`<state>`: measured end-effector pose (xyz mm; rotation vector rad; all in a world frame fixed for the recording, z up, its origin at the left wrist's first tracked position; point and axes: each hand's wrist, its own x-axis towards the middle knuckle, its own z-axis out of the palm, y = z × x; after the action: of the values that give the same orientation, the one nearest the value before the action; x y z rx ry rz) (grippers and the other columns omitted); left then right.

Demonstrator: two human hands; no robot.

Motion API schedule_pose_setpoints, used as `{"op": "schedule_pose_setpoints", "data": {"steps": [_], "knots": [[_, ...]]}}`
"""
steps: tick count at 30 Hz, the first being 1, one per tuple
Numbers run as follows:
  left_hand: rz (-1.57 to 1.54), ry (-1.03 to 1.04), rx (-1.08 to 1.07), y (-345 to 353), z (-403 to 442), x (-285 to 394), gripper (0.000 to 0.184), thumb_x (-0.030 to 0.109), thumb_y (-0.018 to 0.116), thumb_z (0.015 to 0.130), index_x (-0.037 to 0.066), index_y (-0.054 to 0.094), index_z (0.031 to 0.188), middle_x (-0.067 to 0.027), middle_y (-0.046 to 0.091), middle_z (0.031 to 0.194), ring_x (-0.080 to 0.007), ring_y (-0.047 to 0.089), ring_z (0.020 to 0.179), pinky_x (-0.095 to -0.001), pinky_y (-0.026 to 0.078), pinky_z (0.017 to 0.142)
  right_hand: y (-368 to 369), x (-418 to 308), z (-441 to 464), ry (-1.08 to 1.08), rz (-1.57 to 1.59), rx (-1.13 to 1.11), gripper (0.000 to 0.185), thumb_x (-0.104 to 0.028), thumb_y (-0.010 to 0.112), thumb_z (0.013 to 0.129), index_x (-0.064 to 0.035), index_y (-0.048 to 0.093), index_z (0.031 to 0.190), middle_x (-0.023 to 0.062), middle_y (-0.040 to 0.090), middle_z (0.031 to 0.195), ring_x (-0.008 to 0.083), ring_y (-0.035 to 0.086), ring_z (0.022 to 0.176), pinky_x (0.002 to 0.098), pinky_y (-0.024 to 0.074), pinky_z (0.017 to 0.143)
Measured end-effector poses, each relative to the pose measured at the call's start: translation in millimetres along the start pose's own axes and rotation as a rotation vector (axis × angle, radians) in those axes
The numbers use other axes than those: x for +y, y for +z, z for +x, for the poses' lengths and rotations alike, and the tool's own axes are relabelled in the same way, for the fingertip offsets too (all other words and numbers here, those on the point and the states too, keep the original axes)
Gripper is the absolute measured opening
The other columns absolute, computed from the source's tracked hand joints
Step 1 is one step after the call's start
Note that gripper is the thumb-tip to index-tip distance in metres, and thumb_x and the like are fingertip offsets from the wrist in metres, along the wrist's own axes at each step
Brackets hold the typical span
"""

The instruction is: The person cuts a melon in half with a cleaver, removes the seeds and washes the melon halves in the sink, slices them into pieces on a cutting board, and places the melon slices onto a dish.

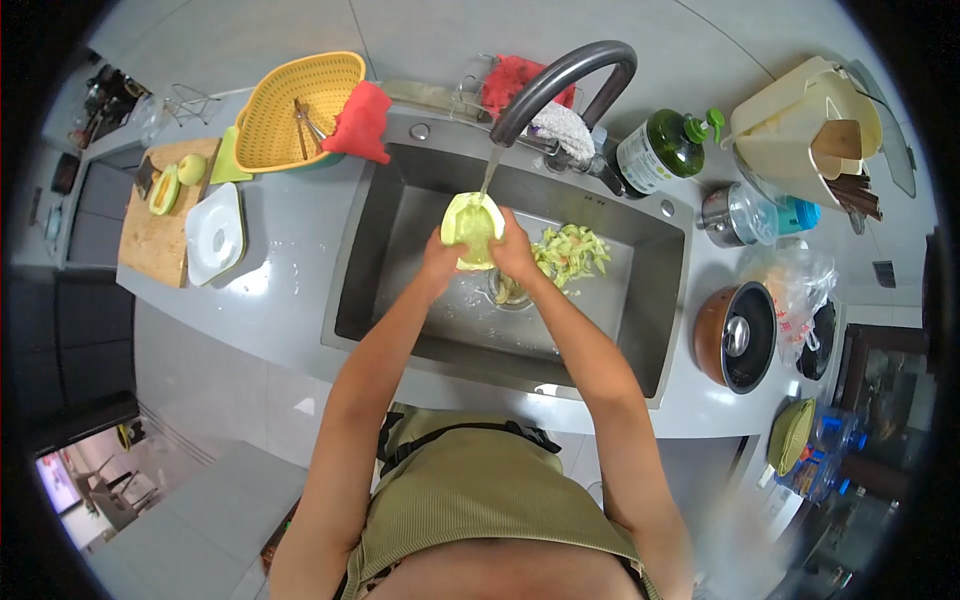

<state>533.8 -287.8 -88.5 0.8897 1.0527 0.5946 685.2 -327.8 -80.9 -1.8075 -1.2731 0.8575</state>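
Head view: one hollow pale-green piece of melon (474,225) is held above the sink, under water falling from the tap (540,92). Both hands are closed around its sides, the left hand (440,262) on one, the right hand (514,250) on the other. Below, one heap of green peelings (572,252) lies in the single-basin grey sink (630,315), right of the melon. The pale, glossy tabletop (290,310) surrounds the sink, against a wall (690,60) of large grey tiles. To the left are one yellow basket (268,115), one white dish (214,235) and one wooden board (150,245) bearing two green fruit pieces (164,190). To the right stand one green pump bottle (663,150) and one brown pot (709,335). Two red cloths (360,122) show: one over the basket's rim, one behind the tap.
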Motion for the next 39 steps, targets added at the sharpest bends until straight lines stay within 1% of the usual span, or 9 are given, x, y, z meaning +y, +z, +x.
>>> {"op": "schedule_pose_setpoints", "data": {"steps": [2,8,11,17,20,29,32,35,39], "knots": [[0.363,0.195,0.202,2.1,2.4,1.9,0.046,0.01,0.058,0.077,0.003,0.049,0.121,-0.0162,0.059,0.111,-0.0312,0.06,0.104,-0.0422,0.051,0.083,26.7,27.6,6.9,-0.129,0.164,0.15,0.043,-0.003,0.056,0.081,-0.0006,0.044,0.122,0.0232,0.064,0.098,0.0355,0.065,0.086,0.0425,0.0523,0.075],[0.756,0.189,0.441,0.8,-12.0,36.8,0.04,0.014,0.058,0.078,-0.001,0.051,0.115,-0.0174,0.061,0.103,-0.0326,0.065,0.091,-0.0405,0.053,0.077,21.7,-19.5,7.2,0.608,0.721,-0.319,0.033,-0.012,0.053,0.086,0.0012,0.048,0.116,0.0182,0.064,0.092,0.0259,0.066,0.065,0.0354,0.054,0.048],[0.213,-0.102,0.335,-13.1,-5.5,25.9,0.04,0.015,0.055,0.081,-0.004,0.049,0.116,-0.0213,0.061,0.102,-0.036,0.065,0.088,-0.0419,0.057,0.071,19.7,-14.6,13.3,0.568,0.39,-0.462,0.037,-0.015,0.053,0.085,0.0014,0.046,0.118,0.0203,0.064,0.092,0.0267,0.066,0.065,0.036,0.0536,0.048],[-0.024,-0.414,-0.075,-15.7,13.6,14.0,0.039,0.011,0.052,0.086,-0.005,0.045,0.12,-0.0208,0.059,0.103,-0.0324,0.066,0.081,-0.0395,0.059,0.066,2.5,-12.5,-1.8,0.064,-0.309,0.001,0.048,-0.014,0.055,0.084,-0.0028,0.04,0.129,0.0239,0.062,0.104,0.0384,0.063,0.093,0.042,0.0512,0.078],[0.173,-0.426,-0.123,-12.6,22.6,18.8,0.038,0.006,0.054,0.085,-0.001,0.046,0.122,-0.0181,0.058,0.107,-0.028,0.066,0.081,-0.037,0.058,0.065,-10.3,-20.1,-14.3,-0.134,-0.169,0.105,0.056,-0.012,0.059,0.084,-0.0052,0.035,0.135,0.0249,0.058,0.114,0.0409,0.056,0.106,0.0439,0.0445,0.09],[0.41,0.687,0.132,-12.4,3.9,1.2,0.047,-0.006,0.059,0.077,0.008,0.049,0.12,-0.0067,0.059,0.113,-0.0184,0.057,0.104,-0.0296,0.047,0.085,-25.2,-39.8,-38.6,-0.266,-0.207,0.103,0.068,0.0,0.066,0.073,-0.0153,0.044,0.135,0.0151,0.057,0.122,0.0323,0.054,0.111,0.0419,0.0363,0.098],[0.523,0.861,0.175,-5.8,-17.4,26.7,0.048,-0.005,0.06,0.076,0.009,0.049,0.121,-0.0112,0.059,0.113,-0.0271,0.059,0.104,-0.031,0.047,0.084,-25.3,-41.2,-46.2,-0.435,-0.296,0.288,0.072,0.001,0.07,0.066,-0.0171,0.048,0.133,0.0096,0.06,0.118,0.0276,0.054,0.109,0.044,0.0299,0.101],[0.575,0.719,0.084,-5.3,-37.2,53.4,0.058,0.0,0.062,0.077,0.011,0.044,0.13,-0.0113,0.058,0.119,-0.0291,0.053,0.114,-0.039,0.04,0.096,-27.1,-58.5,-56.4,-0.503,-0.414,0.457,0.075,0.0,0.072,0.063,-0.0181,0.049,0.132,0.0078,0.061,0.116,0.0263,0.054,0.11,0.0481,0.0267,0.102],[0.775,0.887,0.129,-15.5,-47.7,61.8,0.073,0.004,0.064,0.077,0.014,0.03,0.141,-0.0074,0.055,0.129,-0.0276,0.045,0.125,-0.0553,0.021,0.105,-18.9,-87.8,-75.3,-0.474,-0.469,0.553,0.075,-0.001,0.073,0.062,-0.0175,0.049,0.132,0.0076,0.061,0.115,0.0257,0.054,0.11,0.049,0.0231,0.103]]}}
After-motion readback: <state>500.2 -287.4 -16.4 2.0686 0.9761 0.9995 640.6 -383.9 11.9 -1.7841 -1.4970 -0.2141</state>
